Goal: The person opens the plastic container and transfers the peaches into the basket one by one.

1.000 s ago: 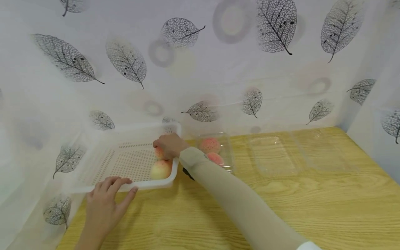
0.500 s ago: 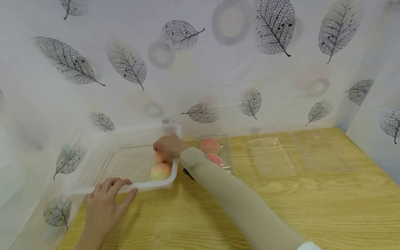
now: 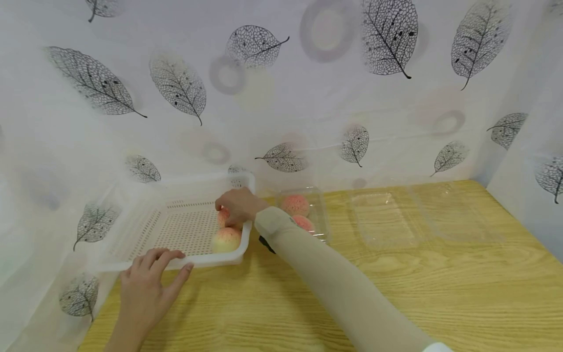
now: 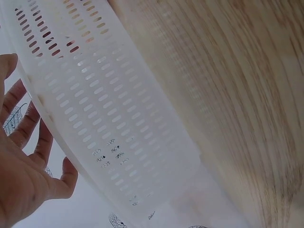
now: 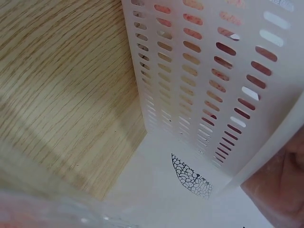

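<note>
Head view: I see white basket (image 3: 211, 259) on tabletop (image 3: 396, 303)
Left grip (image 3: 148, 283): relaxed, resting on basket rim
Right grip (image 3: 239, 203): grasping peach (image 3: 223, 216) inside

Left fingers (image 3: 165, 261) loosely spread, right fingers (image 3: 223, 199) apparently curled

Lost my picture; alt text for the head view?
Right hand grips a peach in a white basket, a second peach beside it; left hand rests on the near rim. To the right, a clear box holds two peaches; more clear plastic lies farther right.
</note>
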`<state>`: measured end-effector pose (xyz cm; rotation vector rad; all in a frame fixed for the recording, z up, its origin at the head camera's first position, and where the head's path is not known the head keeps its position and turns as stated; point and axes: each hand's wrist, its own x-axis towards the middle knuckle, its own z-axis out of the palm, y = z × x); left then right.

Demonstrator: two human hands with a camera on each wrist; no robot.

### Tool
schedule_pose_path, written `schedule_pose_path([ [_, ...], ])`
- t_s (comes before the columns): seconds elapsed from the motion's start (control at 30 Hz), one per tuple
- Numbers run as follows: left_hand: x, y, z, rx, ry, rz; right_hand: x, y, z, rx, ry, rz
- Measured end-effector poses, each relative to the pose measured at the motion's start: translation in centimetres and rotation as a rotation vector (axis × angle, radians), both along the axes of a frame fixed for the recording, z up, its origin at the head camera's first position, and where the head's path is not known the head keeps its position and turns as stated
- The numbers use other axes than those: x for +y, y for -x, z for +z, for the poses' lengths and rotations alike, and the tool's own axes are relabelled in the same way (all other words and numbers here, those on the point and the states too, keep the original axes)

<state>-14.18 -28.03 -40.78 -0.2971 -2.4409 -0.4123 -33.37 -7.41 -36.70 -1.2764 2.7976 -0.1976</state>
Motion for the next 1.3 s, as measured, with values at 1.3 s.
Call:
schedule_pose_path([
  [1.3,-0.1,-0.4,0.5,-0.037,-0.011,0.006,2.8,-3.2,1.7,-0.128,0.207,0.112],
])
